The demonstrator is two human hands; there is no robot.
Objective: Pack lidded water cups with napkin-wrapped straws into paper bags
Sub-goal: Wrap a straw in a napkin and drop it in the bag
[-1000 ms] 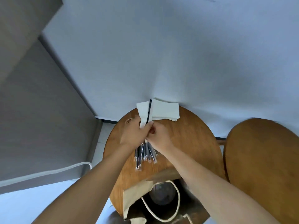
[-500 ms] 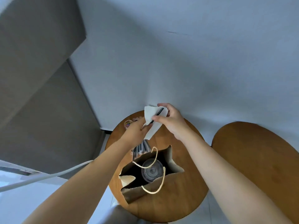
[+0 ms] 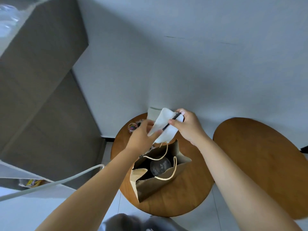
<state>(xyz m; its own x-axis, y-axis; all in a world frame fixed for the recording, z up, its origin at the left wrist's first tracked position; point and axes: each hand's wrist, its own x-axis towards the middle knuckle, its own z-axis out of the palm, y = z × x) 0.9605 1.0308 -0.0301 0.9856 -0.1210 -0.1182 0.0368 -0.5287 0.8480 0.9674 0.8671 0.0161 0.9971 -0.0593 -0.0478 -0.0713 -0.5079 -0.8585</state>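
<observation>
A brown paper bag stands open on a round wooden table, with a lidded clear cup inside it. Above the bag's far edge I hold a white napkin with a black straw lying across it. My right hand pinches the straw against the napkin's upper right side. My left hand holds the napkin's lower left edge. A bundle of wrapped straws is mostly hidden under my left wrist.
A stack of white napkins lies at the table's far edge by the wall. A small tub of coloured clips sits at the far left. A second wooden table stands to the right. A grey cabinet is at left.
Both hands lifted the napkin and one straw off the table and brought them over the bag. The view tilted down, showing the whole bag with the cup.
</observation>
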